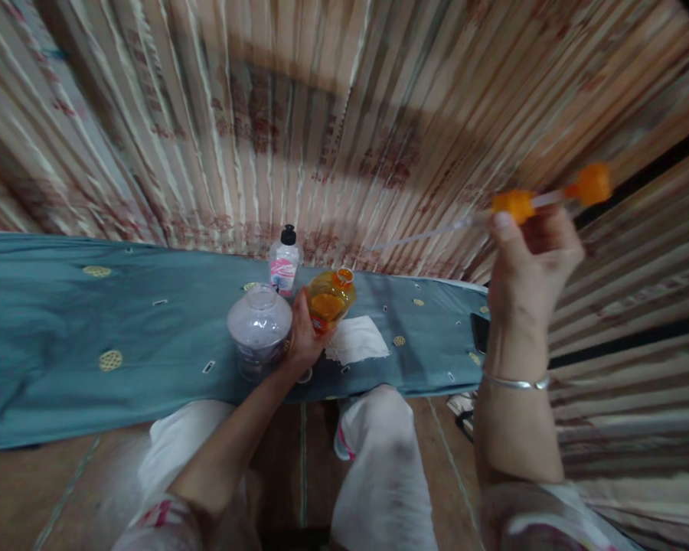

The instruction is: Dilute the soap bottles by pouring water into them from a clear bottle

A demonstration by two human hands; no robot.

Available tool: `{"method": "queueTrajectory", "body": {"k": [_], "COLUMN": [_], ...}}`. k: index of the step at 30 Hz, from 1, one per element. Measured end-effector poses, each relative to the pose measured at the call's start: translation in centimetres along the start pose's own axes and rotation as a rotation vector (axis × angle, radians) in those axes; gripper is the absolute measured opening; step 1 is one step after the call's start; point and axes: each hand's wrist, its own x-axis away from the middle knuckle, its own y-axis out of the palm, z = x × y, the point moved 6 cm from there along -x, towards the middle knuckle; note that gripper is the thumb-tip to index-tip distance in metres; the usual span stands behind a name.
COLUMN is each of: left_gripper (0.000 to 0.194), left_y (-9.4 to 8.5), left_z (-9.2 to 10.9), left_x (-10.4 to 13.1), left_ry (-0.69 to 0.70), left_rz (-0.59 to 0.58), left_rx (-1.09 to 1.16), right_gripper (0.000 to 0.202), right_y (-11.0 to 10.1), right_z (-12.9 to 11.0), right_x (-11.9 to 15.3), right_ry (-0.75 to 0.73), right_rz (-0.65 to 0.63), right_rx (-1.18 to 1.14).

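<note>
My left hand (305, 340) is wrapped round a clear bottle of orange liquid (328, 300), whose mouth is uncovered and tilted slightly right. Raised at the right, my right hand (533, 252) grips an orange pump head (514, 205) with a long clear dip tube pointing left, away from the bottle. Just left of my left hand stands a wide clear bottle (259, 325) with an open neck. Behind it is a small bottle with a black cap (283, 264) and a pink label. A white tissue (359, 339) lies beside the orange bottle.
A teal patterned cloth (161, 314) covers the long narrow surface. A dark phone (480, 333) lies near its right end. Pleated printed curtains (321, 130) hang behind and to the right. My knees are below the front edge, above a tiled floor (281, 467).
</note>
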Motion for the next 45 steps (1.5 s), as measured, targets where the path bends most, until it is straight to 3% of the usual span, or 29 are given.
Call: {"method": "queueTrajectory", "body": {"k": [5, 9, 12, 18, 21, 26, 33, 42, 45], "left_gripper": [0.102, 0.100, 0.103, 0.110, 0.108, 0.097, 0.097, 0.097, 0.095], "left_y": [-0.1, -0.4, -0.4, -0.4, -0.3, -0.2, -0.1, -0.2, -0.2], "left_z": [0.2, 0.4, 0.6, 0.8, 1.0, 1.9, 2.9, 3.3, 3.3], "left_x": [0.3, 0.4, 0.6, 1.0, 1.3, 1.7, 1.9, 1.6, 1.7], "left_ry": [0.040, 0.035, 0.033, 0.021, 0.053, 0.133, 0.150, 0.169, 0.173], "left_rz": [-0.020, 0.009, 0.002, 0.010, -0.005, -0.072, -0.159, -0.128, -0.128], "left_rx": [-0.025, -0.052, -0.107, -0.148, -0.149, -0.199, -0.266, -0.233, -0.215], "right_gripper": [0.047, 0.041, 0.035, 0.027, 0.034, 0.038, 0.036, 0.039, 0.027], "right_y": [4.1, 7.5, 10.2, 13.4, 14.5, 16.9, 19.1, 19.4, 19.3], "right_z": [8.4, 13.8, 16.0, 19.5, 21.0, 22.1, 21.3, 19.0, 18.7], "right_x": [4.4, 8.1, 10.8, 15.2, 16.4, 18.1, 20.5, 20.6, 20.4], "right_ry": [0.249, 0.307, 0.249, 0.241, 0.243, 0.237, 0.238, 0.209, 0.203], "right_rz": [-0.176, -0.369, -0.577, -0.747, -0.817, -0.956, -1.090, -1.026, -0.999], "right_rx": [0.092, 0.325, 0.480, 0.487, 0.485, 0.464, 0.405, 0.249, 0.240]}}
